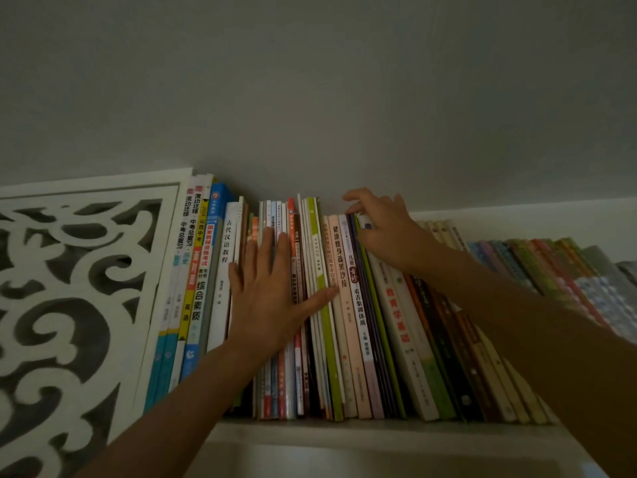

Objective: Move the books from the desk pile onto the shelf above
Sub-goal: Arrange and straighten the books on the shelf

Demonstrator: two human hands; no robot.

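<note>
Both bare arms stretched up and forward, left hand (267, 291) flat with fingers straight and spread, thumb angled out to the right, palm pressing forward, right hand (382, 229) reaching higher, fingers curled at the tips, wrist bent down, forearms angled inward

a white carved fretwork panel (76, 288) stands at the left, below a plain grey wall (310, 98).
</note>
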